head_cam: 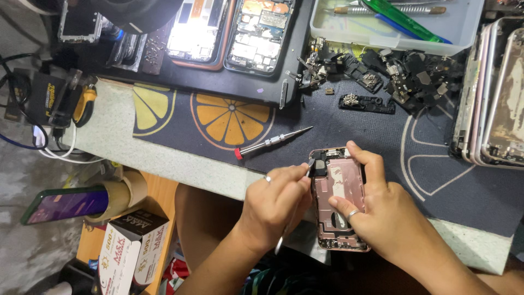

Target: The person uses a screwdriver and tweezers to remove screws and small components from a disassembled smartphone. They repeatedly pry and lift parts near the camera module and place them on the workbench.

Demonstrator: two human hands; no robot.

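- Left hand point(273, 205) has its grip pinched together on tweezers point(309, 170), their tip at the top-left corner of the phone shell point(341, 196).
- Right hand point(382, 210) clamps that shell from its right side, thumb across the middle, fingers curled over the top edge; the shell lies at the near edge of the surface point(180, 164).
- To do this well, it seems best to keep the shell pinned flat and the tweezers' tip low and steady.
- A screwdriver point(273, 141) lies just beyond the left grip; loose parts point(404, 76) sit well beyond the right.
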